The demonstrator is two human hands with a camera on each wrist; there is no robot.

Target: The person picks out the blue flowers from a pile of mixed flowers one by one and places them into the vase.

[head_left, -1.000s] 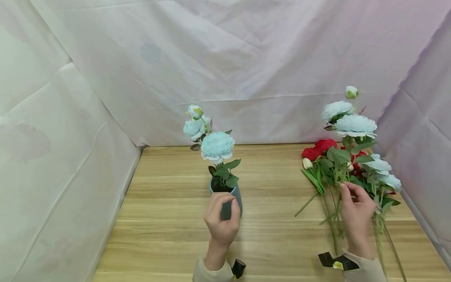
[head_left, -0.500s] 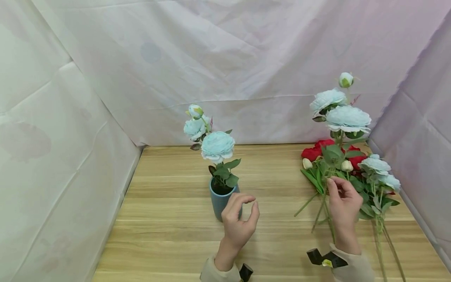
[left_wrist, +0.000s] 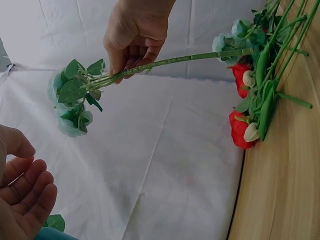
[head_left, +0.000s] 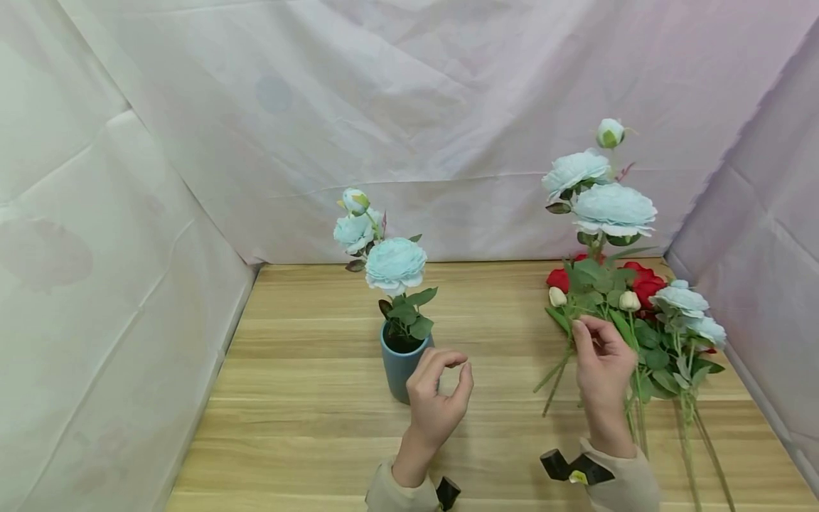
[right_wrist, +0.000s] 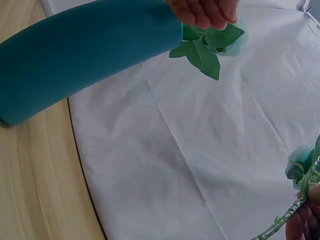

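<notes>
My right hand (head_left: 604,370) pinches the green stem of an artificial pale blue peony (head_left: 614,210) between thumb and fingers. Its blooms and bud point upward; in the left wrist view the stem (left_wrist: 195,58) runs clear of the table toward the other flowers. Beside the blue vase (head_left: 398,370), my left hand (head_left: 436,398) is raised with fingers loosely curved, a gap between thumb and forefinger, and nothing in it. Another pale blue peony (head_left: 395,264) stands in that vase, leaves at the rim. The right wrist view shows the vase's side (right_wrist: 90,60) with the left hand (right_wrist: 205,10) near its mouth.
Red flowers (head_left: 646,284), white tulips (head_left: 630,301) and more pale blue blooms (head_left: 681,300) lie in a pile on the right of the wooden table (head_left: 294,398), stems toward the front. White cloth (head_left: 448,128) hangs behind and at both sides.
My right hand has lifted the peony and carried it left, away from the pile. My left hand has shifted right from in front of the vase to beside it, and its fingers have spread apart slightly.
</notes>
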